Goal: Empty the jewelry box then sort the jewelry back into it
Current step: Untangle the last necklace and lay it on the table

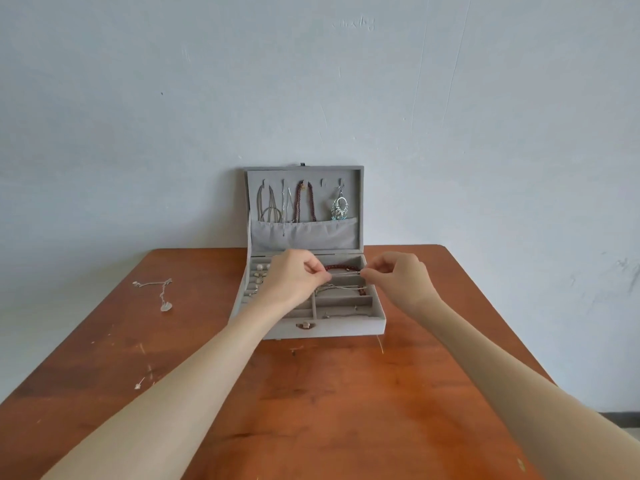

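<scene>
We see a grey velvet-lined jewelry box [341, 328] standing open at the far middle of a reddish-brown wooden table [311, 393], its lid upright against a pale blue-grey wall [311, 81]. Both of our bare arms reach forward over the tray of the box. Our left hand [294, 277] has its fingers curled and pinches one end of a thin silver chain [343, 272], while our right hand [398, 277] pinches the other end between thumb and forefinger, so the chain runs nearly level between the two hands, just above the back right compartments. Behind that chain, in the rearmost right compartment, lies a dark red beaded bracelet [337, 268], and further strands, one silver and one with dark red beads [362, 292], sit in the compartment just in front. The left side of the tray holds ring rolls with several small pale pieces [258, 271], partly hidden by our left hand. A small silver piece [341, 315] lies in the front right compartment. On the hooks inside the lid hang grey cord necklaces [266, 206], a dark red beaded necklace [304, 202] and a silver filigree drop earring [340, 206], all above a grey fabric pocket [304, 233]. On the bare table well to the left of the box lies a silver necklace with a pale pendant [161, 292], loosely spread out.
</scene>
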`<state>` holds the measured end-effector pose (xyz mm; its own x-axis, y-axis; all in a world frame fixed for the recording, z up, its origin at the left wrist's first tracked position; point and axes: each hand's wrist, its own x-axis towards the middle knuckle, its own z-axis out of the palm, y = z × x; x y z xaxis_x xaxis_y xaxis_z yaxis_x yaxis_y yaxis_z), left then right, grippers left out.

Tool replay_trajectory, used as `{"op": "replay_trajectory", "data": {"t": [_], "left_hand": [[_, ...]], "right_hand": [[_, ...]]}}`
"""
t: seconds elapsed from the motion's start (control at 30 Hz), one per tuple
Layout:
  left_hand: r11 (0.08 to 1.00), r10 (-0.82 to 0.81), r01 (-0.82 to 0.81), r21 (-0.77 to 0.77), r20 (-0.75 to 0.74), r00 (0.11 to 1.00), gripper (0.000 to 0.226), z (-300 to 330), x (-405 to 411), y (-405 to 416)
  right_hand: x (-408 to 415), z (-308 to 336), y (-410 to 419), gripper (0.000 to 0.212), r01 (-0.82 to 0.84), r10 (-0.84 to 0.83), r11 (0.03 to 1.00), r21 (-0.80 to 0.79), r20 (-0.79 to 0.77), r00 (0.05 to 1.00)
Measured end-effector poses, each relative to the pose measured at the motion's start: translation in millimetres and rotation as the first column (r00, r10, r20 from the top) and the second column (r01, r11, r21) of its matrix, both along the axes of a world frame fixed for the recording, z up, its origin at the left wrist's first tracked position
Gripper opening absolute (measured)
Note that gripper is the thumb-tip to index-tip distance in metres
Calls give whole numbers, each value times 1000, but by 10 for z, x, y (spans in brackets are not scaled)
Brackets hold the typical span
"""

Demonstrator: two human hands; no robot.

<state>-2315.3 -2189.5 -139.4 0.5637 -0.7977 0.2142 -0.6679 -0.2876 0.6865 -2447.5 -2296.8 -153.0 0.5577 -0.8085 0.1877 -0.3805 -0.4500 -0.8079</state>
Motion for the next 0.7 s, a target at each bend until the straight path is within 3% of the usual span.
{"op": "replay_trajectory", "data": {"t": [0.37, 0.7], "left_hand": [[978, -83, 33, 205, 242, 967, 7, -183, 128, -300], [971, -178, 128, 202, 257, 950, 24, -92, 154, -16]], "right_hand": [[216, -255, -256, 8, -110, 22, 958, -266, -311, 950], [90, -119, -83, 20, -108, 1, 945, -308, -329, 944]]}}
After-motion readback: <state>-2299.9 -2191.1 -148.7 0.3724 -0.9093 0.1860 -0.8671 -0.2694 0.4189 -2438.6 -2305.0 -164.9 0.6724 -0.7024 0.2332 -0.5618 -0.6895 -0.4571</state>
